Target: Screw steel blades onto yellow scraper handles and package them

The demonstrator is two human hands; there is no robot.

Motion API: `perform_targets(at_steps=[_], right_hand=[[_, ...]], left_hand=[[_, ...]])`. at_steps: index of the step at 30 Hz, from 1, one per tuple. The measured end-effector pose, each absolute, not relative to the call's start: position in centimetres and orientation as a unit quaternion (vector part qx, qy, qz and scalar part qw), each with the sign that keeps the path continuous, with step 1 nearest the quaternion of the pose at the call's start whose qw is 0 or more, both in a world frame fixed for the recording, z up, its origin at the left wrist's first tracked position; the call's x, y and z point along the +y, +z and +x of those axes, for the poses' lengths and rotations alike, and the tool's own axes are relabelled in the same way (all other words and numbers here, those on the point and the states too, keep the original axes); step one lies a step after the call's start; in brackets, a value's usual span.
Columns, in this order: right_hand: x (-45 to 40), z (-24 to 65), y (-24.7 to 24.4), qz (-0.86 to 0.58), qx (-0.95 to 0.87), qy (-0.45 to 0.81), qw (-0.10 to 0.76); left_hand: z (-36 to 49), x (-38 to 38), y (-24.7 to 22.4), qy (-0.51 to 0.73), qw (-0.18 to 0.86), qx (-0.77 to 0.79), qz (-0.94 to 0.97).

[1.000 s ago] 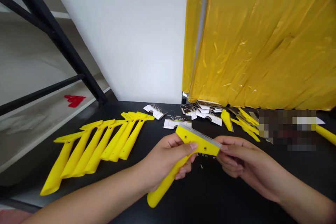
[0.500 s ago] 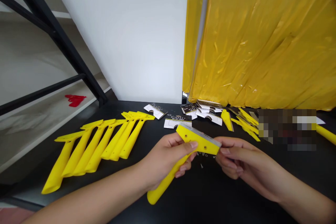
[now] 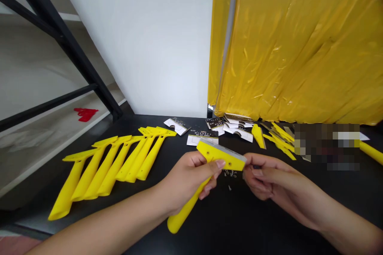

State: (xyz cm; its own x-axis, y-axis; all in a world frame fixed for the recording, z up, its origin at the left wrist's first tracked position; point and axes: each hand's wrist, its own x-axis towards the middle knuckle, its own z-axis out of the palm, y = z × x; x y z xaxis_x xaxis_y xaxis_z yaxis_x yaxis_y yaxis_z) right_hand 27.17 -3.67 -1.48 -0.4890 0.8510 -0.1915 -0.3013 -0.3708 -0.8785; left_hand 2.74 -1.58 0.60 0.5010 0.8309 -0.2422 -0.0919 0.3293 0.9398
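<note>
My left hand grips the handle of a yellow plastic scraper and holds it above the table. A steel blade runs along the far edge of its wide head, and the head has small holes. The handle's lower end sticks out below my palm. My right hand is at the head's right end, with its fingertips curled against that corner. Several white-and-black cardboard cards lie just beyond both hands.
Several yellow scrapers lie in an overlapping row on the black table to the left. Loose yellow pieces and a card pile lie ahead, before a yellow plastic sheet. A black-framed shelf stands at left.
The scraper head has shifted slightly left and upward, and its tilt has changed a little. My right hand has moved left with it.
</note>
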Motion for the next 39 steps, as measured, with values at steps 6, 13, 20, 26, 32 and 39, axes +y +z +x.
perform_targets(at_steps=[6,13,20,26,32,39], right_hand=[[-3.3,27.5,-1.0,-0.402,-0.448,0.673,0.429],[-3.0,28.2,-1.5,-0.445,-0.518,0.568,0.459],[-3.6,29.0,-0.8,-0.527,-0.666,0.254,0.463],[-4.4,28.9,-0.4,-0.513,-0.726,0.201,0.411],[-3.7,28.4,-0.6,-0.466,-0.76,0.197,0.407],[-3.2,28.4,-1.0,-0.464,-0.761,0.223,0.395]], left_hand=[[2.5,-1.2,0.9,0.343,0.716,0.387,0.469],[2.4,-0.8,0.8,0.343,0.725,0.383,0.458],[2.5,-0.7,0.6,0.345,0.731,0.393,0.438],[2.5,-0.7,0.3,0.343,0.734,0.393,0.434],[2.5,-0.6,0.3,0.35,0.734,0.391,0.432],[2.5,-0.6,0.4,0.357,0.732,0.384,0.436]])
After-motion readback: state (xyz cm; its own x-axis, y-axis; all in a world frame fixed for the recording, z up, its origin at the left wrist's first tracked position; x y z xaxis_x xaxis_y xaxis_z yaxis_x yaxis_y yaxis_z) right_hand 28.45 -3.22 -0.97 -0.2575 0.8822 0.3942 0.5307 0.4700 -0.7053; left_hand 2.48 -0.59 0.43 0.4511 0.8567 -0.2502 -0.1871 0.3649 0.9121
